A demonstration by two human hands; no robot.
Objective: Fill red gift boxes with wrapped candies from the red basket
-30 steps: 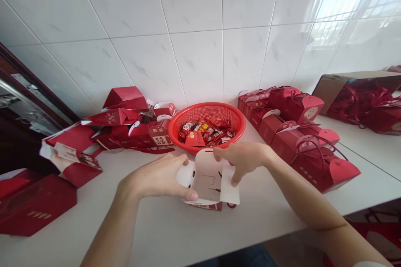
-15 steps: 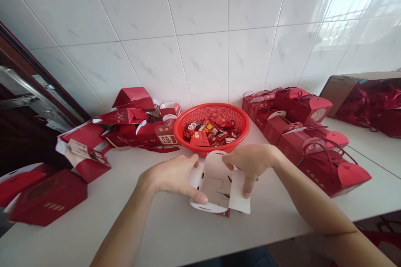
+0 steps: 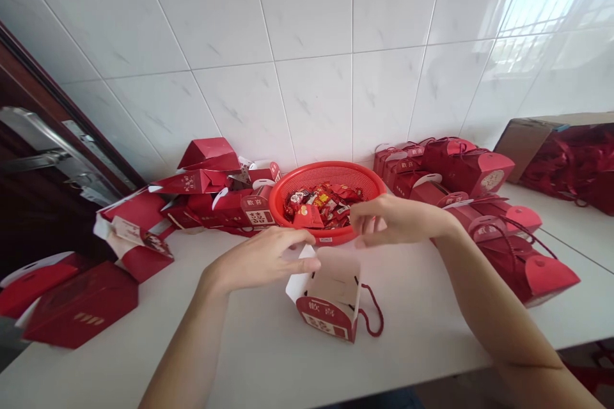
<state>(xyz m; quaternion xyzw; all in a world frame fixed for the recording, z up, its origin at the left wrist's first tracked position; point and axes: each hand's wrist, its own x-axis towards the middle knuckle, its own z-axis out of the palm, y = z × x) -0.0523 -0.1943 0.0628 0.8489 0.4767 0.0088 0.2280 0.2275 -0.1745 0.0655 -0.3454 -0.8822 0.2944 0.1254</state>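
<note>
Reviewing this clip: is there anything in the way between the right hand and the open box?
Nothing separate is visible in the way. Between the right hand and the open box I see only the white tabletop and the box's own blurred rear flap. The red cord lies off that line.

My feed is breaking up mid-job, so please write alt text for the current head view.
An open red box with a red cord sits on a white table, the person's left hand at its left flap. The right hand, curled, is by a red basket of wrapped packets; more red boxes lie on both sides.
</note>
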